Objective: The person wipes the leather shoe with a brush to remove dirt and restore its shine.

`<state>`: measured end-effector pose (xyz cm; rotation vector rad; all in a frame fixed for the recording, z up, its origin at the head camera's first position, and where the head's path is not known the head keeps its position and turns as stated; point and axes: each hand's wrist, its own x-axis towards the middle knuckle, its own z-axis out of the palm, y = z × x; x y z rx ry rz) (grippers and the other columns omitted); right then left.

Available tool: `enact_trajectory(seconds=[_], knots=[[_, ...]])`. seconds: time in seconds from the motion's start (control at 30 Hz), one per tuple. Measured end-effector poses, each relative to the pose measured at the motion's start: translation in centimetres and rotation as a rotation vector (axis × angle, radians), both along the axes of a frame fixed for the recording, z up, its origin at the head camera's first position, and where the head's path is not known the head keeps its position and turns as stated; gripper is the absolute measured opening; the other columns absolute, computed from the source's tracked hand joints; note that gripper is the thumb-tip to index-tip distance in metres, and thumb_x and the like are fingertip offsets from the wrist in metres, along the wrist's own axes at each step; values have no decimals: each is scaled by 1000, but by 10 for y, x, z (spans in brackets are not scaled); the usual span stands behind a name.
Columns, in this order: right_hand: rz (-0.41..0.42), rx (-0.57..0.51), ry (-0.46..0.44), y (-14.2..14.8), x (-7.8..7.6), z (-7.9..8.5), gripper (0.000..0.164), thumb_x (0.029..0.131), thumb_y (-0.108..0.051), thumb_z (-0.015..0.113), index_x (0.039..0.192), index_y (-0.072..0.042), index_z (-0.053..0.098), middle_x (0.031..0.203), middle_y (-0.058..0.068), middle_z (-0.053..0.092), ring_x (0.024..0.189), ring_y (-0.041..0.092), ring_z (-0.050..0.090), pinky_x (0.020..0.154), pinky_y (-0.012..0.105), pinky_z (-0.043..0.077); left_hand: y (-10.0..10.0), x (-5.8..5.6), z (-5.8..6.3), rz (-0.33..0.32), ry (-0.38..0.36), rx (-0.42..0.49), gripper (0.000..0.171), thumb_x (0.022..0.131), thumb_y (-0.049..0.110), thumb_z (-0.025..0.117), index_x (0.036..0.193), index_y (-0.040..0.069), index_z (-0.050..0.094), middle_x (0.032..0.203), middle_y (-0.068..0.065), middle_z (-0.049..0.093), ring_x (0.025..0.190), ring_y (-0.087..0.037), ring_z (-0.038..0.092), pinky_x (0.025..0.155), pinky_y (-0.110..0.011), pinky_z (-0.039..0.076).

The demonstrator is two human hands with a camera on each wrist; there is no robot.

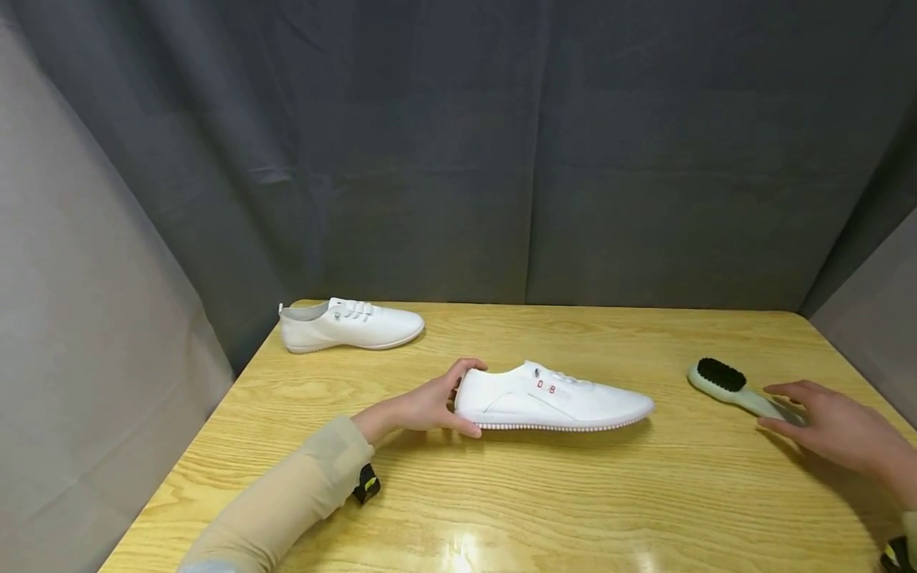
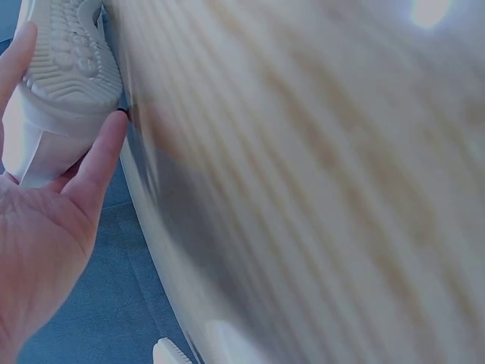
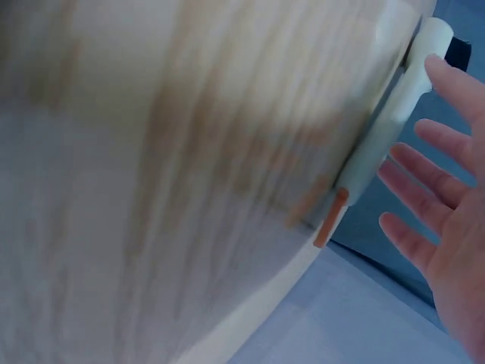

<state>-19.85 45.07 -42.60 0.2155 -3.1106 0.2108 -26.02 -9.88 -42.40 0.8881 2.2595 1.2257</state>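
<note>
My left hand [image 1: 426, 402] grips a white lace-up shoe [image 1: 555, 402] by its heel, thumb and fingers on either side. Small red letters mark the shoe's side, and its toe points right. The left wrist view shows the ridged sole [image 2: 72, 57] and the palm behind the heel. On the right, a shoe brush [image 1: 716, 382] with a pale green handle lies with its black bristles up. My right hand [image 1: 841, 422] hovers around the handle with fingers spread. In the right wrist view those fingers are extended beside the brush handle [image 3: 394, 114], which ends in an orange loop [image 3: 332, 218].
A second white shoe [image 1: 351, 325] rests at the table's back left corner, toe to the right. The wooden table [image 1: 559, 501] ends at a dark grey curtain [image 1: 430, 159] behind, with pale cloth [image 1: 86, 278] hanging on the left.
</note>
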Motion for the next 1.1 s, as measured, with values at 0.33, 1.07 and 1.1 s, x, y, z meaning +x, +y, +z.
enact_trajectory(seconds=[0.33,1.07,1.1], knots=[[33,-44,-52,2,-13,1,51,87,-30,72,104,17,61,87,19,61,77,35,60,64,47,48,1,1,2,15,-10,-4,91,78,11,83,146,19,22,131,-5,44,118,-16,48,95,-30,43],[20,-182,32,-4,-13,-3,37,87,-19,73,97,14,59,80,10,60,66,20,53,58,39,44,0,0,0,7,-13,-3,92,78,13,83,147,16,21,130,-4,44,117,-16,48,95,-30,43],[20,-188,49,-4,-13,-3,36,88,-19,72,97,13,59,79,9,59,65,17,51,57,37,43,0,0,0,8,-15,-1,92,78,12,83,147,17,21,130,-4,44,117,-16,49,94,-30,43]])
